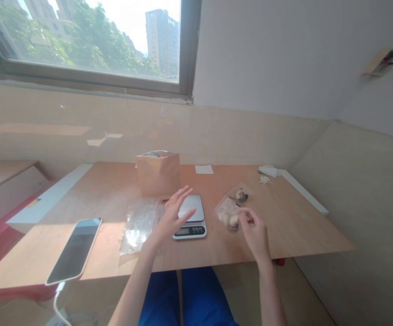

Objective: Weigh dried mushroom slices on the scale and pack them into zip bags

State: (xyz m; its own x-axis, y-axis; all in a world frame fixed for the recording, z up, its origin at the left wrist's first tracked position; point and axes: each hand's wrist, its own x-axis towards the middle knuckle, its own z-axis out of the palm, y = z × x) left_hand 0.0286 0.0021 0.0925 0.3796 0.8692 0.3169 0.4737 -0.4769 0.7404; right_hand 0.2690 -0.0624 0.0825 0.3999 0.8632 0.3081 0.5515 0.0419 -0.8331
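My left hand (177, 213) is open, its fingers spread, hovering over the left side of a digital kitchen scale (196, 210) with a silver plate and a dark display. Nothing shows in that hand. On the right, my right hand (254, 228) pinches the edge of a small clear plastic bag (228, 215) holding pale, lumpy pieces I cannot identify. Just behind it lies a second clear bag with dark, dried-looking bits (241, 196) inside. Left of the scale, a stack of flat clear zip bags (138, 226) reflects the sunlight.
A brown paper bag (158, 174) stands upright behind the scale. A phone (76, 251) with a white charging cable (59, 301) lies at the front left edge. At the back are a white paper slip (204, 169) and crumpled white scraps (267, 171). A window (91, 40) is above the table.
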